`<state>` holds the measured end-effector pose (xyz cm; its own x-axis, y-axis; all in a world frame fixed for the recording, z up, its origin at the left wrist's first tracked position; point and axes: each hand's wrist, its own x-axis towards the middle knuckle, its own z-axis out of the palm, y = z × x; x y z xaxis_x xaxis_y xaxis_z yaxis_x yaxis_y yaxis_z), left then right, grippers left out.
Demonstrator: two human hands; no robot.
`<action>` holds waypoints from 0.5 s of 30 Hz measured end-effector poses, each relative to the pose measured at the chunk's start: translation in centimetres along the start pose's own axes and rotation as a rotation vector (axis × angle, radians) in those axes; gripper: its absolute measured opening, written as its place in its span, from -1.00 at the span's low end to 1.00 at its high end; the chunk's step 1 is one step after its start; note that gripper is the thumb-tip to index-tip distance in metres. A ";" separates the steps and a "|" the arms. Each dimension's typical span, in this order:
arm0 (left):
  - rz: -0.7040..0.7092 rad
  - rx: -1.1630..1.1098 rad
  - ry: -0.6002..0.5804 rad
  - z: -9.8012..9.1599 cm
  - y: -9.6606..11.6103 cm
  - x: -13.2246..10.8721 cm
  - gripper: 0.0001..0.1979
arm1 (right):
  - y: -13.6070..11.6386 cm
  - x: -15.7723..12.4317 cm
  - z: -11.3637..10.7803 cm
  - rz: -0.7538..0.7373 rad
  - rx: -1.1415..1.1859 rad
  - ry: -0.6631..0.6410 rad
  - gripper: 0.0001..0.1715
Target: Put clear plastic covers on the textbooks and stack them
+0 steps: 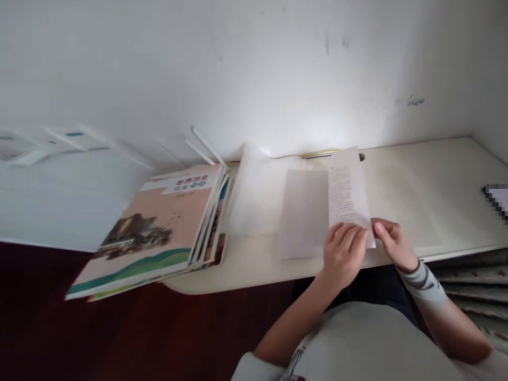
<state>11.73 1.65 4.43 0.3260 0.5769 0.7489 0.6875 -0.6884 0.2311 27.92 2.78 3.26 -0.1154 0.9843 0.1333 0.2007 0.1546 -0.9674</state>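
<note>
A folded printed sheet of paper (347,193) lies on the white desk (428,196), with a blank sheet (304,211) partly under it. My left hand (343,254) presses its curled fingers on the lower edge of the printed sheet. My right hand (392,241) pinches the sheet's lower right corner between thumb and fingers. Another pale sheet (257,196) lies to the left of these.
A stack of textbooks (159,227) with a pink cover on top hangs over the desk's left front edge. Loose papers (47,140) lie on a white surface at far left. A wall stands behind the desk. Dark red floor shows below, and a blurred object (498,198) sits at the right edge.
</note>
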 end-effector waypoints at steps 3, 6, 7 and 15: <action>0.107 0.020 -0.109 1.9 1.1 0.4 -0.69 | -0.1 0.4 -1.2 0.149 0.196 0.123 -0.62; 0.175 0.087 -0.204 2.6 0.6 0.5 -0.64 | 0.8 0.4 -2.9 0.235 0.259 0.216 -0.62; 0.193 0.103 -0.234 2.7 0.2 0.5 -0.65 | 1.1 0.3 -3.6 0.241 0.227 0.232 -0.60; 0.221 0.165 -0.356 4.2 -0.8 -0.2 -0.75 | 5.1 -2.0 -7.5 -0.014 -0.854 0.373 -0.29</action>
<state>13.88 3.99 1.49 0.6593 0.5594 0.5024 0.6616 -0.7491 -0.0342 36.45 2.20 -0.32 0.1672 0.9224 0.3481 0.8664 0.0310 -0.4984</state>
